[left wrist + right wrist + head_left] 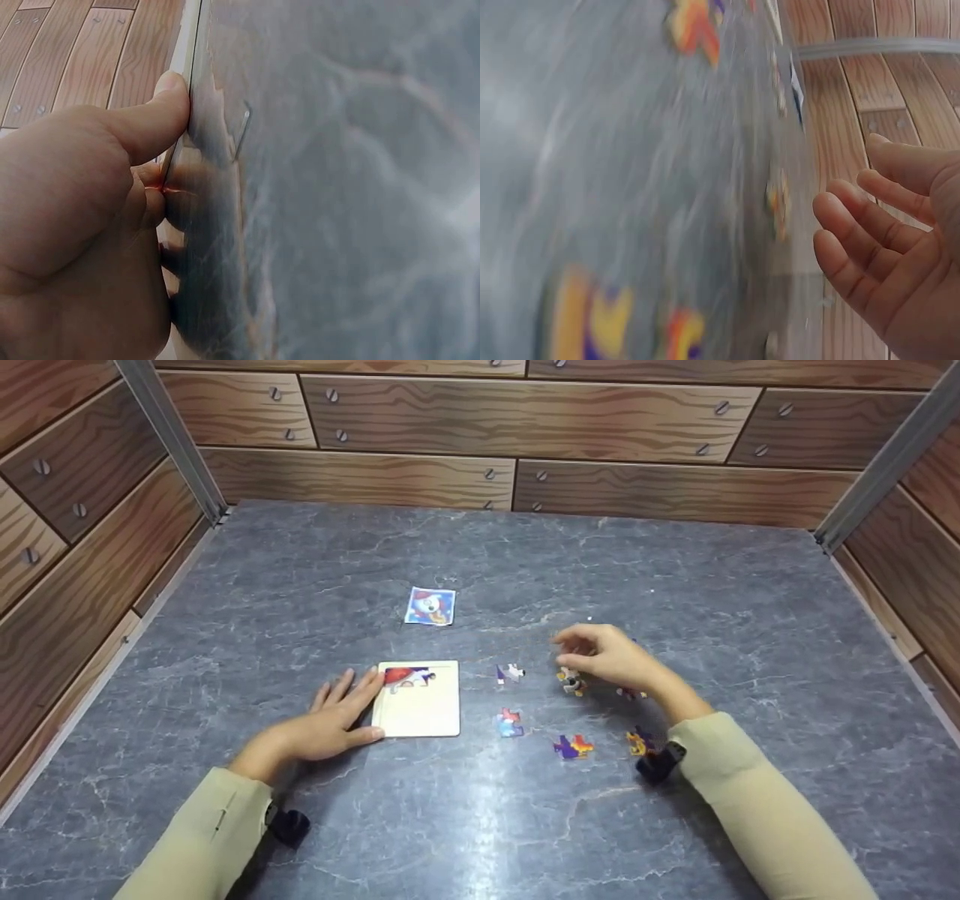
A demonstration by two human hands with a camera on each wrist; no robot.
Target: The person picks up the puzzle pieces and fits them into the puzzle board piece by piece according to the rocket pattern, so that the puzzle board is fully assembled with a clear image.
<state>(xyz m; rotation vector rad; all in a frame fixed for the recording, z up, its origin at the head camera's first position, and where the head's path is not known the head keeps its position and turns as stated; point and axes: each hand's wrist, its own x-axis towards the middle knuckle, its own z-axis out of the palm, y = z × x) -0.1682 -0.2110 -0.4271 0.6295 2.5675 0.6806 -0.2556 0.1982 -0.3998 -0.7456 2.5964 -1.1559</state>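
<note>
My left hand (pixel 330 724) rests at the left edge of a square, cream-coloured puzzle tray (pixel 420 712), fingers extended along that side and thumb near its lower corner. A joined red and white patch of puzzle (pixel 409 678) lies in the tray's upper left. Over the loose pieces hovers my right hand (pixel 611 656), fingers loosely bent and nothing between them; the right wrist view shows the same hand (pixel 900 240) above the table. Just below its fingers lies a yellow, white and black puzzle piece (pixel 573 684). Another piece, partly hidden, sits under the hand.
Between tray and right hand lie a white and purple piece (pixel 513 673) and a red and blue piece (pixel 510 723). Nearer me are a purple and orange piece (pixel 574 746) and a yellow and purple one (pixel 637 741). A small picture card (pixel 430 606) lies behind the tray.
</note>
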